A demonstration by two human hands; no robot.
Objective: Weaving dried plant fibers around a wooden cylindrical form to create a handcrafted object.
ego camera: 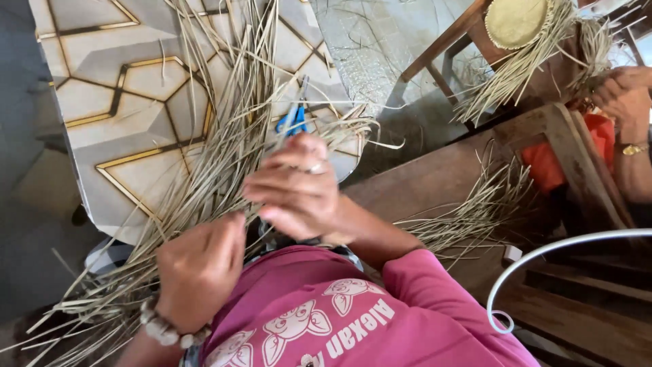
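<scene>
Our left hand (198, 270) is closed on the bundle of long dry pale straw strips (204, 183), whose long axis runs up and away to the right. Our right hand (295, 187), nearer the blue-handled scissors (291, 119), pinches strips just above.

A person seen from above wears a pink short-sleeved T-shirt (380, 319) with white printing across the chest: rounded flower-like shapes outlined in white, beside a line of white lettering. The sleeve (435, 285) on the right arm ends above the elbow, leaving the forearm bare. On the left wrist sits a bracelet (166, 331) of chunky pale beads, whitish and grey, strung closely together. A ring (316, 167), pale and silvery, shows on a finger of the right hand (295, 187). The left hand (200, 268) wears no ring that can be made out. Both hands are bare, without gloves.
</scene>
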